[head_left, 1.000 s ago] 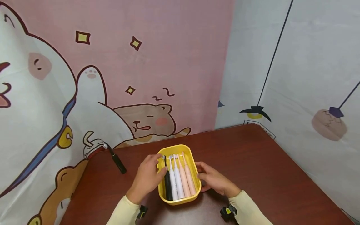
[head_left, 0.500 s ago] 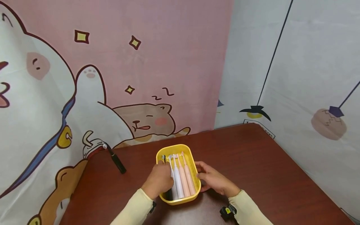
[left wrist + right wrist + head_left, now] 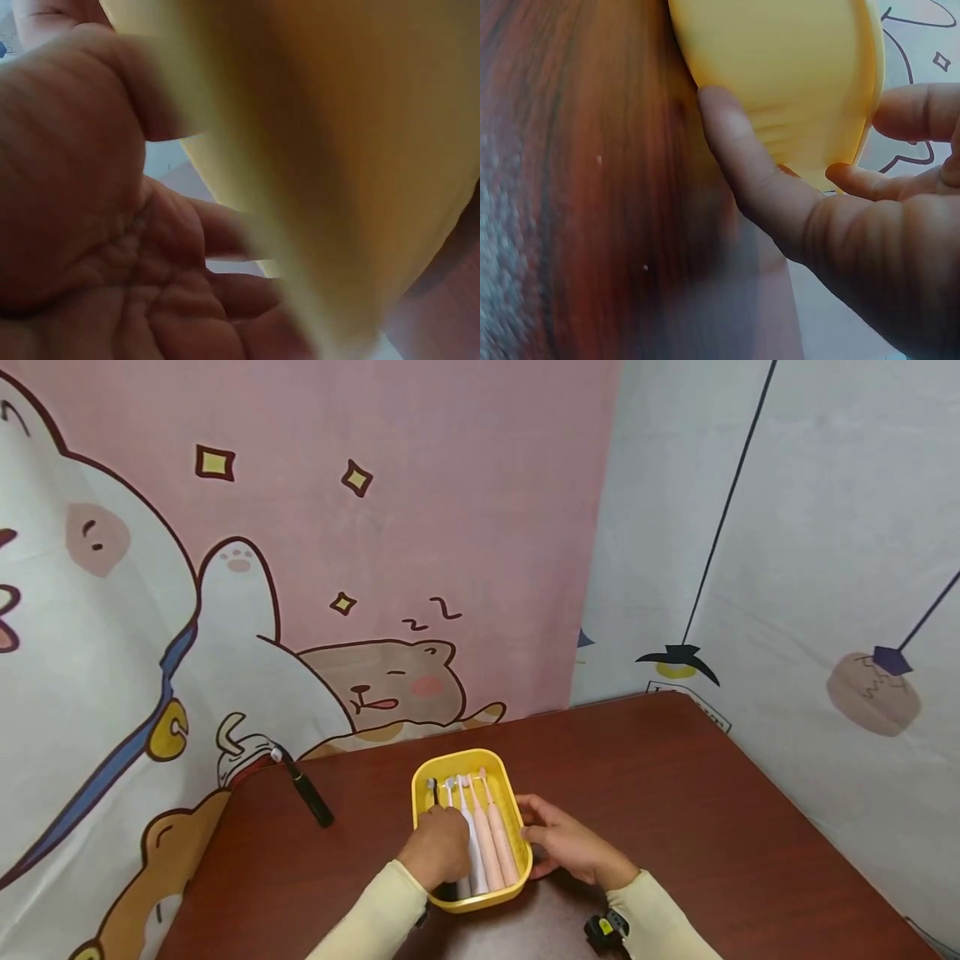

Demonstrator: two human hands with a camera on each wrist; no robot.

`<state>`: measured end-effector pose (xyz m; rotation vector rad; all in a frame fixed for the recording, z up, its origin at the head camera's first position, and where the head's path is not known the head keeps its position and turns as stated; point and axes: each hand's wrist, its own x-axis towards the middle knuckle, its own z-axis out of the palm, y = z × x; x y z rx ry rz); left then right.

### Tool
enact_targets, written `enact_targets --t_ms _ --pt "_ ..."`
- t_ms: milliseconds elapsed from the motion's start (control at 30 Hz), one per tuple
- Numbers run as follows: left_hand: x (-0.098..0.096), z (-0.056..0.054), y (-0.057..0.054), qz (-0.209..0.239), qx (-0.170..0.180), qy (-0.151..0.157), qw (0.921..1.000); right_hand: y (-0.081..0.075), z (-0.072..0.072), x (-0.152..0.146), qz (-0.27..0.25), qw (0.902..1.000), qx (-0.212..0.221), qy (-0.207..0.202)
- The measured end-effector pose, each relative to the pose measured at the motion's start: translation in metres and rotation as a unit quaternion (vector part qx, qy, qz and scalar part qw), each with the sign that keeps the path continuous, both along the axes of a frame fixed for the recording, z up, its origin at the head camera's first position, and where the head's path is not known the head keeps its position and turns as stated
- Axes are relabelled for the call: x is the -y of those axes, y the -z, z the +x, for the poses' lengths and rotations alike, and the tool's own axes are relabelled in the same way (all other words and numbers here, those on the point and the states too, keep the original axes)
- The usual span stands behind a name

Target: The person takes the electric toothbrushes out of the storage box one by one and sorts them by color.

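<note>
In the head view a yellow tray [image 3: 480, 905] holds a row of electric toothbrushes: a black toothbrush [image 3: 432, 787] at the left, white ones, then two pink ones, including the pink toothbrush [image 3: 502, 843] at the right. My left hand [image 3: 441, 847] reaches into the tray over the black and nearest white toothbrush, covering their handles. Its fingertips are hidden, so I cannot tell whether it grips a handle. The left wrist view has those fingers passing behind the tray wall [image 3: 360, 150]. My right hand [image 3: 840, 225] holds the tray's right side, thumb and fingers against wall and rim.
Another black toothbrush [image 3: 311, 797] lies apart on the brown table [image 3: 637, 760], left of the tray, with its head near the back edge. Cartoon-printed cloth [image 3: 480, 527] hangs behind and to the sides. A black wrist camera [image 3: 602, 931] sits at the right sleeve.
From the tray's left rim, my left hand has moved right and down into the tray, over the black toothbrush and then toward the white ones. My right hand stays at the tray's side.
</note>
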<state>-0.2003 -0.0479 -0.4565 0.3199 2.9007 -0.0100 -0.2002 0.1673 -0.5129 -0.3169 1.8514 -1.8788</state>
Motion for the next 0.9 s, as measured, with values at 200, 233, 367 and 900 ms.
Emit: enact_targets --t_ms 200,233,367,900 --pt "0.0021 -0.0006 0.0039 -0.038 -0.013 0.025 0.9989 -0.0002 0.002 0.0032 0.001 1.0 -0.002 -0.003" --pt "0.0022 -0.0007 0.004 -0.039 -0.015 0.028 0.9987 -0.0005 0.0022 0.0033 0.003 1.0 -0.003 -0.001" --pt "0.002 -0.0021 0.0047 -0.037 -0.019 0.029 0.9987 -0.0022 0.003 0.0038 0.006 1.0 -0.007 0.001" --pt "0.0011 -0.0026 0.0035 0.002 -0.01 -0.011 0.9999 -0.0025 0.0026 0.0044 0.005 1.0 -0.007 0.0"
